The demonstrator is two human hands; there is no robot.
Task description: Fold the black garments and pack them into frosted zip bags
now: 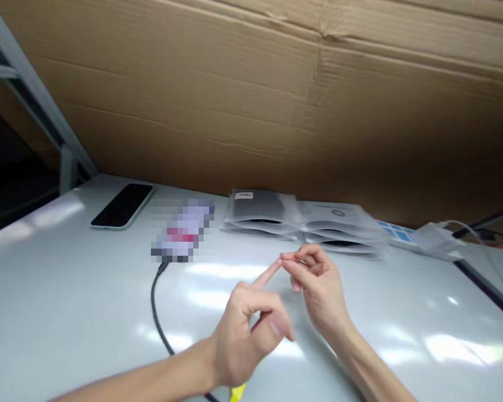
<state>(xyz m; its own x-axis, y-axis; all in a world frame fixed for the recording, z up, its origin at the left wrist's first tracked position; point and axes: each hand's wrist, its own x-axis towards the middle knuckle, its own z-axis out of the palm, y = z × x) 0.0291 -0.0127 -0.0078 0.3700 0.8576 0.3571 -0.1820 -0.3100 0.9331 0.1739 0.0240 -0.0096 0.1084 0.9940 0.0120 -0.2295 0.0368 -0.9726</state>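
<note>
Above the middle of the table, my left hand point(251, 329) points its index finger forward, with the thumb and other fingers curled in. Nothing shows inside it. My right hand point(321, 285) is closed in a pinch, thumb and index finger meeting at the tip of my left index finger. Whether something tiny sits between them is too small to tell. Just beyond the hands lie two stacks of flat, frosted plastic sleeves, a left stack point(262, 209) with a white label and a right stack point(339, 223) with a round mark on top.
A black-screened phone point(123, 206) lies at the far left. Beside it, a pixelated device point(184, 231) is joined to a black cable point(155, 301). A blue-and-white item point(398, 231) and a clear bag point(436, 240) lie at right. Cardboard point(251, 100) walls the back; a yellow piece point(237, 393) shows below.
</note>
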